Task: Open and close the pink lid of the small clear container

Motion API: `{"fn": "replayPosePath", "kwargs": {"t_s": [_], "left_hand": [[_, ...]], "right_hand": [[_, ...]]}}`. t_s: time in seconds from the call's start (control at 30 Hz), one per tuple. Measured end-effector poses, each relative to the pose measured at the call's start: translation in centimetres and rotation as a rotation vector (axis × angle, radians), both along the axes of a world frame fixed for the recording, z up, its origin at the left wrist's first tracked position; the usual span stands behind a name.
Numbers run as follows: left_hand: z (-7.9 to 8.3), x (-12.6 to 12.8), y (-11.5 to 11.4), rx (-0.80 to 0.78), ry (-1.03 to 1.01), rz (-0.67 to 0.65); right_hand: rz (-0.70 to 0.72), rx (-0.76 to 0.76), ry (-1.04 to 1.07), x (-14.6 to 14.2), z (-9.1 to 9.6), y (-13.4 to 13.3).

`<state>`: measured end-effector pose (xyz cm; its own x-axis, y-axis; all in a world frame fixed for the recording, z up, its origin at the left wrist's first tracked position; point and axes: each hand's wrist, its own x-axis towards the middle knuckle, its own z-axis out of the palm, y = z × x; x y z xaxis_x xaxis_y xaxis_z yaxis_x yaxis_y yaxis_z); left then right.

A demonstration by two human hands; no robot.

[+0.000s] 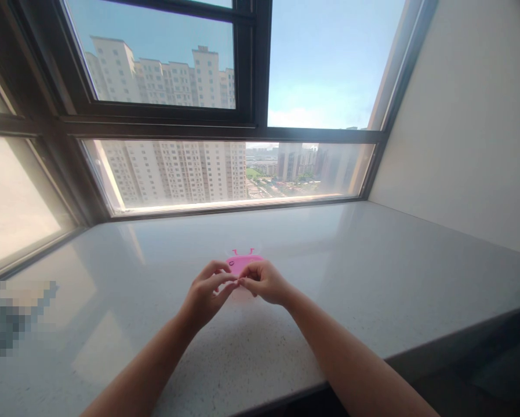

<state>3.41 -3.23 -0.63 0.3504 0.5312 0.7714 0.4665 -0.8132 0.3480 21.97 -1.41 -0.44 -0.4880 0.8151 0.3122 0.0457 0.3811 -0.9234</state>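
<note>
**Two Hands Meet at a Pink Piece by the Window**

From where I stand, everything centres on the rounded pink piece (243,263), with its dark ring mark and two thin pink prongs pointing toward the window (324,171). It sits at the surface (312,341), just beyond the person's fingertips and partly covered by them.

The left hand (205,289) is at the piece's left, its fingers loosely curved, the thumb and forefinger brought toward the other hand. The right hand (266,280) comes in over the piece's right end, thumb and forefinger drawn together in a pinch. The fingertips meet at the near edge; from here I cannot tell whether they grip that edge, something tiny, or nothing but each other.

The hold looks chosen for fine control: the fingertips do the work while the palms stay off the piece, leaving its top and prongs uncovered. Having the piece midway between the hands probably lets both reach it equally.

Well to the left of the piece is a pixelated patch (7,321), its contents unreadable. Well to the right rises a pale wall (464,127).
</note>
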Motion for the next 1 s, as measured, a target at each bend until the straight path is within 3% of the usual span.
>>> {"fn": "replayPosePath", "kwargs": {"t_s": [0.23,0.43,0.7,1.0], "left_hand": [[0.11,-0.07,-0.06,0.016,0.003,0.024],[0.4,-0.2,-0.08,0.033,-0.035,0.036],[0.45,-0.17,-0.1,0.026,-0.026,0.036],[0.13,-0.36,0.19,0.029,-0.015,0.026]], "right_hand": [[-0.027,0.051,-0.03,0.17,0.22,-0.23],[-0.252,0.401,-0.107,0.61,0.42,-0.81],[-0.264,0.663,-0.298,0.52,0.24,-0.84],[-0.257,0.736,-0.334,0.21,0.15,-0.82]]}}
